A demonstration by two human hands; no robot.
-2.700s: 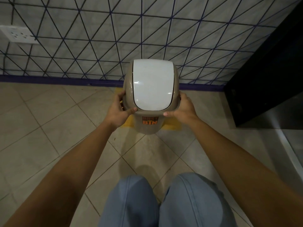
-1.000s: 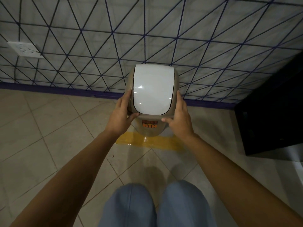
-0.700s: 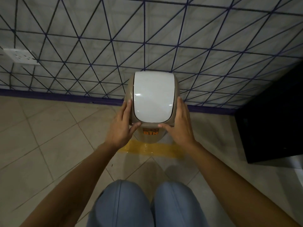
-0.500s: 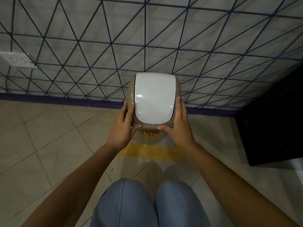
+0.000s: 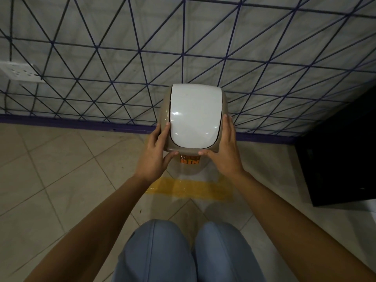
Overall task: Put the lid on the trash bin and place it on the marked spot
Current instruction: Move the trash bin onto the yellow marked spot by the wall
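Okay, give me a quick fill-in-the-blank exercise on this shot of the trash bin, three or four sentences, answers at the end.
1. The flap on top of the lid is coloured ____.
2. The left hand and right hand press on the ____ of the trash bin.
3. The tape strip on the floor is coloured ____.
4. The wall socket sits to the person's ____ of the bin.

Answers: white; lid; yellow; left

I was looking into a tiled indoor room: beige floor tiles (image 5: 61, 169) below the grip, a patterned wall (image 5: 122, 58) beyond it, a wall socket (image 5: 19, 71) far left, dark cabinet (image 5: 341, 155) right.
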